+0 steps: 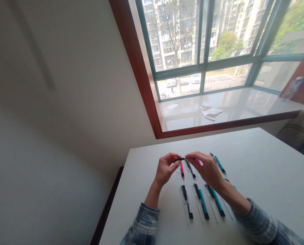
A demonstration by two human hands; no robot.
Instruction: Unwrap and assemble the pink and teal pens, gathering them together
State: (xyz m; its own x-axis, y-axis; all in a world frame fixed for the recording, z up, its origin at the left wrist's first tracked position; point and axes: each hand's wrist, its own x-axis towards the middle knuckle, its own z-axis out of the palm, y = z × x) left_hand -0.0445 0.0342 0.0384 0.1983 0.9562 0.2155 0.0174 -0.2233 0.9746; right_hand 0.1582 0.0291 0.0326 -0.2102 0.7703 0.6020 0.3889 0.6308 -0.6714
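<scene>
Both hands meet over the far part of the white table, pinching one small, dark pen part (180, 159) between them. My left hand (165, 168) has its thumb and fingers closed on the left end. At the right end, the fingertips of my right hand (205, 166) are pressed together on it. Below the hands lie rows of pen parts: a pink barrel (182, 169), a black piece (184, 192), a teal barrel (203, 204) and thin white refills (184, 206). My right hand and forearm hide some of these pieces.
The white table (141, 190) reaches to the wall below a window with a red-brown frame (157, 131). A white cloth (210, 112) and a paper (171, 107) lie on the sill. More teal barrels (220, 164) lie right of my right hand. A patterned fabric (298, 131) shows at the right.
</scene>
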